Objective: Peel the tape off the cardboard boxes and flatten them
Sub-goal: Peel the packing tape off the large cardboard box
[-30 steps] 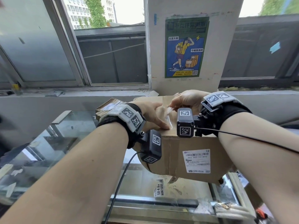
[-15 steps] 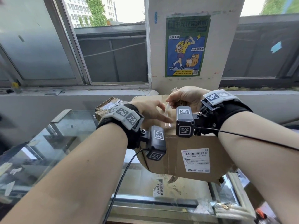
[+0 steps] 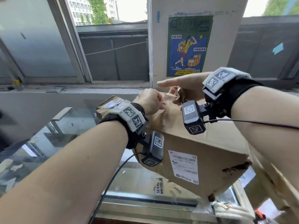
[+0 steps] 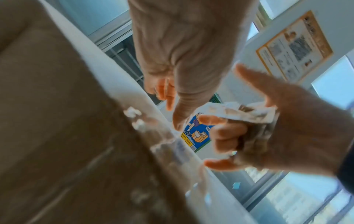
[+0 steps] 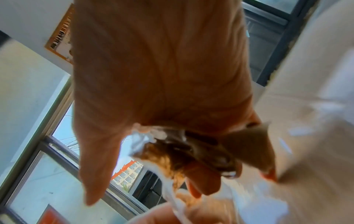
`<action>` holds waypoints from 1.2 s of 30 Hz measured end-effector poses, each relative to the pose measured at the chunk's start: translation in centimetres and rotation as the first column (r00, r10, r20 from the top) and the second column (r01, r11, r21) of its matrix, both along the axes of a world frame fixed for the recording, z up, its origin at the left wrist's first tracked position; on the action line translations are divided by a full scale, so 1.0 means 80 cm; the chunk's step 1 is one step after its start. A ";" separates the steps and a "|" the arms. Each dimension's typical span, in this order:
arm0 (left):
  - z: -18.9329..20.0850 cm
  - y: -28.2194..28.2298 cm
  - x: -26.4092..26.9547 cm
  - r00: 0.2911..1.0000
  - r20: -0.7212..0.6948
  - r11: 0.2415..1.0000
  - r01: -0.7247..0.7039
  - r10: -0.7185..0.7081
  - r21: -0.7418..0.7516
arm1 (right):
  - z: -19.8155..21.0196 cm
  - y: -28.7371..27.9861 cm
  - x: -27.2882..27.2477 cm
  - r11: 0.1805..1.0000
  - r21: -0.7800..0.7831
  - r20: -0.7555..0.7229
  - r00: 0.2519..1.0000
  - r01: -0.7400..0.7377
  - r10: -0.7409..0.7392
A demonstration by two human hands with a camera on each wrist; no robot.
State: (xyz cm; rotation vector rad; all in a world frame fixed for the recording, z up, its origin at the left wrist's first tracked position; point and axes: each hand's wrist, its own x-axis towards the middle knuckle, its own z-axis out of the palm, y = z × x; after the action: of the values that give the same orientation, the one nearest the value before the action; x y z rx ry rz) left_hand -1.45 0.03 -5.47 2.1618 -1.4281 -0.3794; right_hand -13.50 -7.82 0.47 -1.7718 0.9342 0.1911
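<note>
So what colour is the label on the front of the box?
White with dark print, on the brown box; the label shows best in the head view.

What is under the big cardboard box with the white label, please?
Under the cardboard box is a glass counter, with a small printed sticker near the box's lower edge. The box covers the surface directly beneath it, so how it rests there cannot be seen.

Both forearms reach forward, hands close together. Right hand [image 3: 182, 88] grips tape [image 3: 175, 94], forefinger straight; left hand [image 3: 150, 101] fingers curled.
</note>
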 end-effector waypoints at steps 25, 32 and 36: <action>0.026 0.032 0.017 0.990 -0.130 0.953 0.086 -0.050 0.290 | -0.011 0.017 0.056 0.470 -0.629 -0.545 0.782 -0.619 0.302; 0.010 0.028 0.008 0.976 -0.208 0.955 0.118 -0.061 0.272 | -0.023 0.024 0.059 0.337 -0.729 -0.512 0.802 -0.595 0.308; 0.003 0.023 0.006 0.987 -0.160 0.946 0.084 -0.034 0.314 | -0.025 0.022 0.058 0.352 -0.705 -0.530 0.788 -0.615 0.314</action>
State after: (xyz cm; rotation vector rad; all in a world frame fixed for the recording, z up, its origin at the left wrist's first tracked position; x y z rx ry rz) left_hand -1.00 1.87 -5.19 2.2834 -1.4268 -0.8325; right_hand -8.89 -6.07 -1.53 -3.0610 0.7119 0.4445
